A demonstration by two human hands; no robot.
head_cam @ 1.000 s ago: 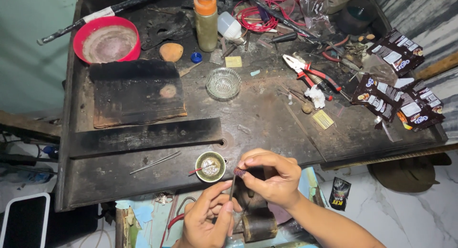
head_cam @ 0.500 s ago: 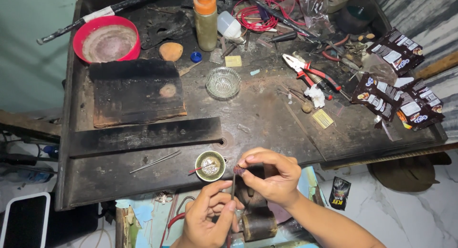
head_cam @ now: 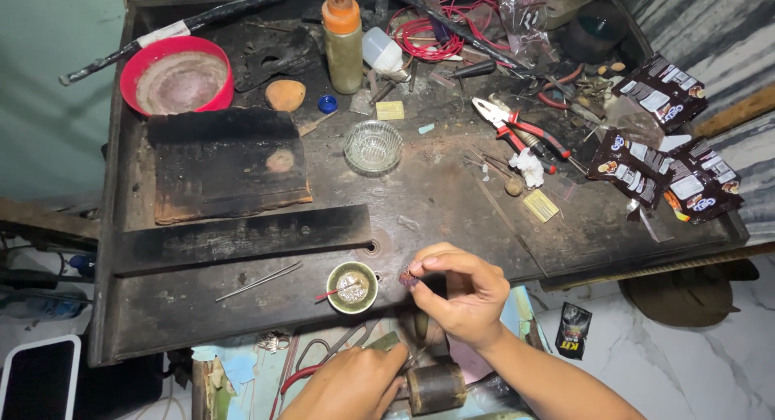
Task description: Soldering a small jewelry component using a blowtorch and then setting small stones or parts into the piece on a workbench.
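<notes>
Right hand (head_cam: 456,295) now higher, near bench edge (head_cam: 323,327)

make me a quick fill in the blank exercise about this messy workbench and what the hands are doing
1. The right hand pinches a tiny object between its ____ at the front edge of the dark metal workbench.
2. The round bowl at the back left corner is ____ in colour.
3. The small clear glass dish sits ____ of the red-handled pliers.
4. The left hand is beside a dark ____-shaped part.

Missing words: fingers; red; left; cylinder
</notes>
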